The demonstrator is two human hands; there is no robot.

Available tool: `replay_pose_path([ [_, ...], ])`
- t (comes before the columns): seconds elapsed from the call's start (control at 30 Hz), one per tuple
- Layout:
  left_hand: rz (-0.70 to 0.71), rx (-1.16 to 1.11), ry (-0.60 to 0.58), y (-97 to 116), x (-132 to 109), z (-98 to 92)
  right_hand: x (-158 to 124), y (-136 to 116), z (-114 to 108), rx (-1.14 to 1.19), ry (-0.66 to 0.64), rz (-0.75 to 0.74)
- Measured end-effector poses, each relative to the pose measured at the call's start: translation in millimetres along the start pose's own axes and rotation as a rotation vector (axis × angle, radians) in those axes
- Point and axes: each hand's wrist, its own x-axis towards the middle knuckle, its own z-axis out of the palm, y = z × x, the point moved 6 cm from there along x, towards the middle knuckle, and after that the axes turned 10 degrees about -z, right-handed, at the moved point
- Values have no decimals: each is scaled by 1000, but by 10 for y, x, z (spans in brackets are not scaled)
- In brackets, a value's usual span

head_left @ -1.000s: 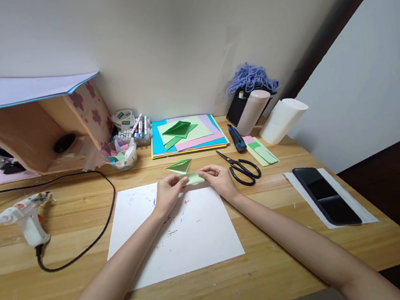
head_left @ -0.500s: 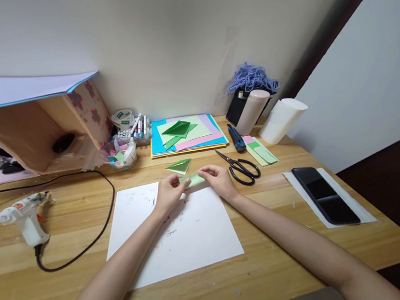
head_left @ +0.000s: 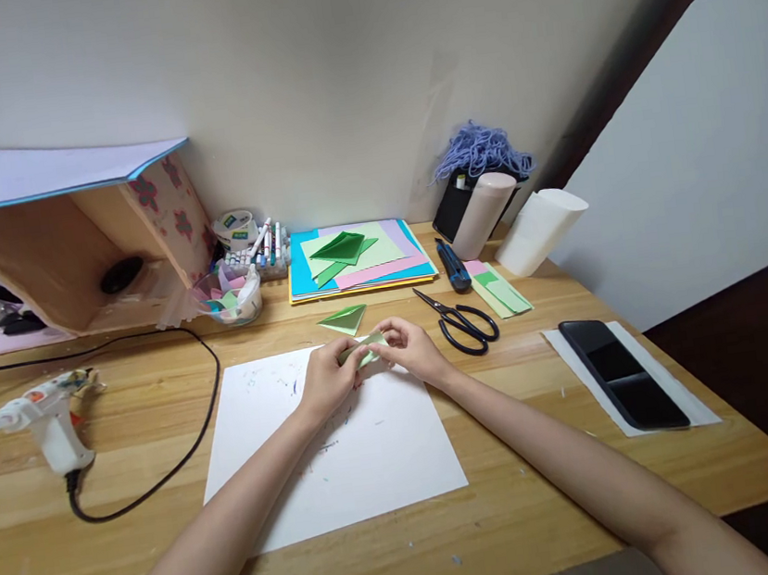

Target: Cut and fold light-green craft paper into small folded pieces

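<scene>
A small piece of light green paper (head_left: 371, 342) is held between both hands above the top part of a white sheet (head_left: 383, 455). My left hand (head_left: 331, 378) grips its left side, fingers closed. My right hand (head_left: 411, 349) pinches the right side. Fingers cover much of the paper, so its exact folds are hard to make out. Just beyond the hands lies a folded light green paper piece (head_left: 344, 319). Black-handled scissors (head_left: 462, 323) rest to the right of my right hand.
Behind are stacked coloured papers (head_left: 368, 271), a utility knife (head_left: 453, 266), paper strips (head_left: 502, 290) and two rolls, one a white roll (head_left: 541, 231). A glue gun (head_left: 50, 422) with its looping cord lies left, below a cardboard box (head_left: 173, 229). A phone (head_left: 622, 375) lies right.
Both hands have drawn closer together, and the green paper between them has gone from flat to bent and tilted. The other things on the table stay put.
</scene>
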Motion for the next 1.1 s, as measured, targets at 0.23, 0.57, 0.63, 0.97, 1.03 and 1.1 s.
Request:
replay_pose_path([
  [0.23, -14, -15, 10, -17, 7, -8, 6, 60, 36, 74, -26, 52],
  [0.57, 24, 190, -35, 19, 20, 41, 12, 110, 14, 176, 72, 114],
  [0.63, 44, 223, -5, 40, 8, 29, 7, 98, 53, 227, -2, 138],
  [0.97, 33, 254, -14, 2, 16, 44, 7, 61, 94, 237, -76, 161],
  [1.03, 21, 240, -23, -13, 24, 49, 15, 64, 91, 235, -69, 160],
  [1.1, 10, 217, -28, -27, 36, 51, 20, 76, 86, 244, -63, 152],
])
